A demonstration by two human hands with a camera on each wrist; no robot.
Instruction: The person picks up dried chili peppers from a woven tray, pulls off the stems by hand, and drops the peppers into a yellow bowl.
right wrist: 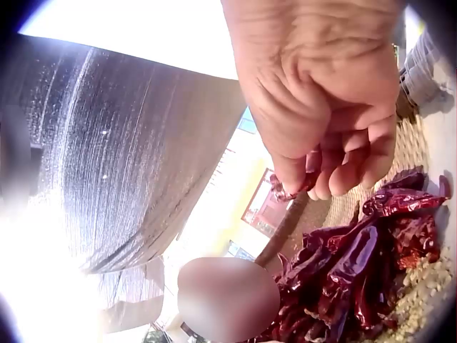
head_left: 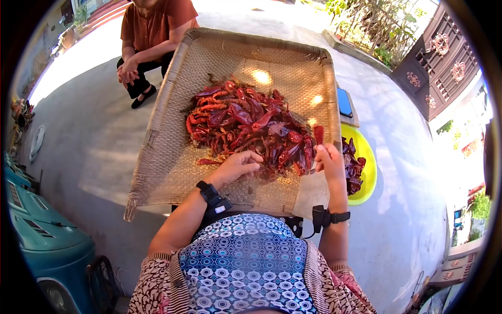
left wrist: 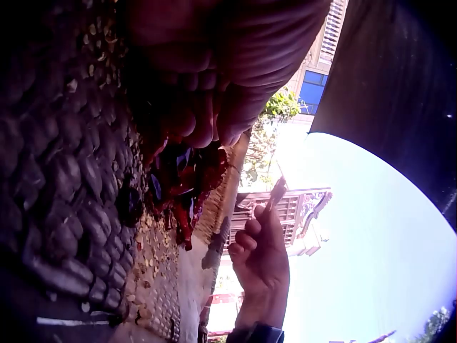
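Note:
A pile of dried red chilies (head_left: pixel 246 118) lies on a woven tray (head_left: pixel 198 57). My left hand (head_left: pixel 238 166) is at the pile's near edge, its fingers loosely bent; in the left wrist view the fingertips of that hand (left wrist: pixel 207 78) hang close over the chilies (left wrist: pixel 189 179), and contact is unclear. At the tray's right side, my right hand (head_left: pixel 331 165) pinches a red chili (head_left: pixel 318 134) between thumb and finger, raised above the tray. The right wrist view shows the right hand (right wrist: pixel 328 107) with the chili (right wrist: pixel 293 187) partly hidden by its fingers.
Right of the tray, a yellow basin (head_left: pixel 370 170) holds more chilies (head_left: pixel 353 172); a blue-topped flat object (head_left: pixel 344 102) lies beyond it. A pale sheet (head_left: pixel 312 196) covers the tray's near right corner. Someone in a rust-coloured shirt (head_left: pixel 151 29) sits behind on the left. A teal vehicle (head_left: pixel 52 230) stands at left.

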